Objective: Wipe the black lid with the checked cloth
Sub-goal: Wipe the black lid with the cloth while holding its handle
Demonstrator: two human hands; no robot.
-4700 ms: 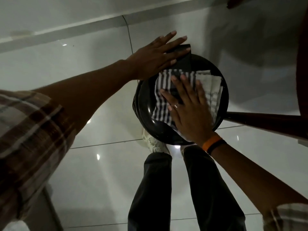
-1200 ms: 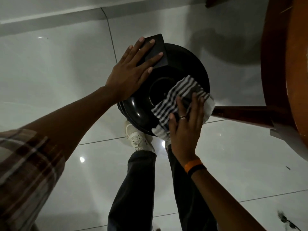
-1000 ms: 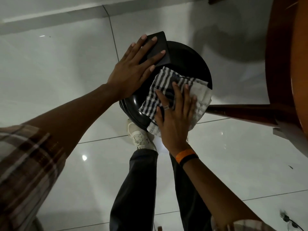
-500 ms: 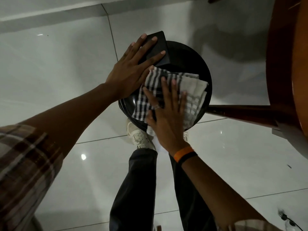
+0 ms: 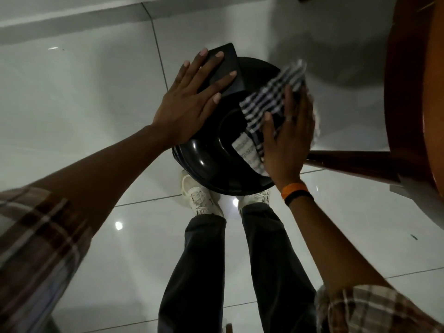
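The round black lid [image 5: 211, 162] is in the middle of the view, glossy, with a square black tab at its far left edge. My left hand [image 5: 189, 102] lies flat with fingers spread over that tab and the lid's left side, steadying it. My right hand [image 5: 287, 138] presses the checked cloth [image 5: 271, 97] against the lid's right side; the cloth's far corner sticks out past my fingertips. Part of the cloth is hidden under my palm.
A brown wooden table [image 5: 413, 92] edge curves down the right side, with a dark wooden bar [image 5: 348, 162] reaching toward the lid. White glossy floor tiles [image 5: 84, 92] lie below. My legs and white shoes [image 5: 199, 195] stand right under the lid.
My right hand has swept the cloth from the lid's middle to its right side. The lid's centre and left part now show bare. My left hand has stayed on the tab.
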